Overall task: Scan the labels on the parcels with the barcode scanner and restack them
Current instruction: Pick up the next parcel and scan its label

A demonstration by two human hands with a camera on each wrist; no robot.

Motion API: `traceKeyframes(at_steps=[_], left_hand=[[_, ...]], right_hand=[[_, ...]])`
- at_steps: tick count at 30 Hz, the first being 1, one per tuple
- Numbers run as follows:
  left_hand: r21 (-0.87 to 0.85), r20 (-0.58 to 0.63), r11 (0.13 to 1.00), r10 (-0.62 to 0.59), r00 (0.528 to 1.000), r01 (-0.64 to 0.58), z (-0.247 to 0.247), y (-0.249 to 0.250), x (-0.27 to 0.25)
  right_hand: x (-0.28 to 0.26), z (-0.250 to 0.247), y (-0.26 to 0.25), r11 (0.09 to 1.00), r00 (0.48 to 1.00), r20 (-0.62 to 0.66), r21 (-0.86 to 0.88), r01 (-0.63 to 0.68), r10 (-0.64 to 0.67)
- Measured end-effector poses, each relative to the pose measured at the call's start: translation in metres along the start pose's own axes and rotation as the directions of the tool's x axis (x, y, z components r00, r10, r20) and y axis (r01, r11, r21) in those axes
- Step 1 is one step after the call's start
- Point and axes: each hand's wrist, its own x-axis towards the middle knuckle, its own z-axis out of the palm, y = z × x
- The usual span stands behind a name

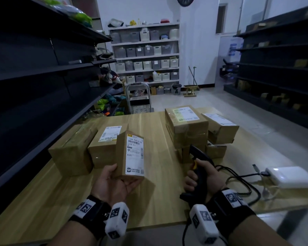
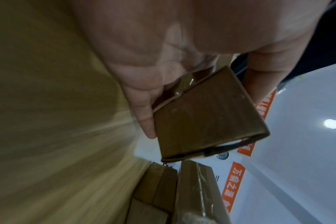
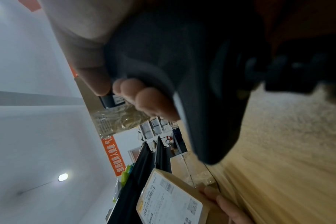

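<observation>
My left hand (image 1: 114, 183) cups a small brown cardboard parcel (image 1: 132, 157), fingers (image 2: 144, 115) wrapped round it; my right hand (image 1: 201, 176) fingers (image 3: 153, 100) curl round the black barcode scanner (image 1: 199, 162).

We see a bare strip of tabletop (image 1: 155, 132) running between the two parcels on the left (image 1: 89, 148) and the stacked parcels on the right (image 1: 196, 130). Near the right edge a black cable (image 1: 238, 181) loops toward a white device (image 1: 290, 176), and dark shelving (image 1: 34, 82) crowds the left side.

black wristbands (image 1: 94, 209), white marker-tagged wrist cameras (image 1: 116, 220)
</observation>
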Motion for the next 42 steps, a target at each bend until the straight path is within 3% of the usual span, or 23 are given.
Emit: traceKeyframes(at_steps=[4,7,9,11,14,19,21,26,31,35,39,42], left_hand=[[0.002,-0.172,1.000,-0.023,0.985,0.023,0.016,0.000,0.004],[0.132,-0.309,0.991,0.013,0.951,0.029,0.035,0.004,0.014],[0.323,-0.385,0.945,0.080,0.919,0.053,0.045,0.005,0.028],[0.565,-0.407,0.818,0.165,0.898,0.106,0.058,0.008,0.040],[0.811,-0.342,0.562,0.236,0.910,0.159,0.078,0.012,0.056],[0.958,-0.285,0.125,0.294,0.912,0.259,0.100,0.001,0.083],[0.961,-0.270,0.036,0.314,0.910,0.273,0.103,-0.008,0.089],[0.971,-0.234,0.033,0.302,0.924,0.235,0.109,-0.018,0.099],[0.962,-0.186,0.237,0.218,0.958,0.133,0.113,-0.024,0.099],[0.944,-0.169,0.309,0.160,0.972,0.113,0.114,-0.029,0.095],[0.932,-0.153,0.354,0.186,0.970,0.079,0.107,-0.027,0.088],[0.958,-0.104,0.285,0.325,0.940,0.007,0.101,-0.018,0.082]], right_hand=[[0.002,-0.001,-0.001,0.997,0.998,-0.019,-0.049,-0.059,0.058],[0.004,-0.001,-0.001,0.997,0.998,-0.024,-0.036,-0.066,0.065],[0.004,-0.002,-0.001,0.997,0.997,-0.028,-0.035,-0.072,0.071],[0.004,-0.003,0.000,0.997,0.997,-0.026,-0.033,-0.067,0.066],[0.002,-0.002,0.000,0.999,0.999,-0.015,-0.004,-0.041,0.041],[0.004,-0.006,0.001,0.999,0.999,0.024,0.019,-0.025,0.025],[0.007,-0.009,0.002,0.999,0.999,0.024,0.017,-0.043,0.042],[0.008,-0.011,0.000,0.998,0.999,0.032,0.044,-0.037,0.036],[0.005,-0.006,0.002,0.998,0.999,0.046,0.057,0.000,-0.003],[0.006,-0.007,0.001,0.998,0.999,0.052,0.057,0.010,-0.013],[0.006,-0.006,0.001,0.998,0.998,0.056,0.065,0.009,-0.012],[0.004,-0.005,0.001,0.998,0.998,0.061,0.064,0.011,-0.015]])
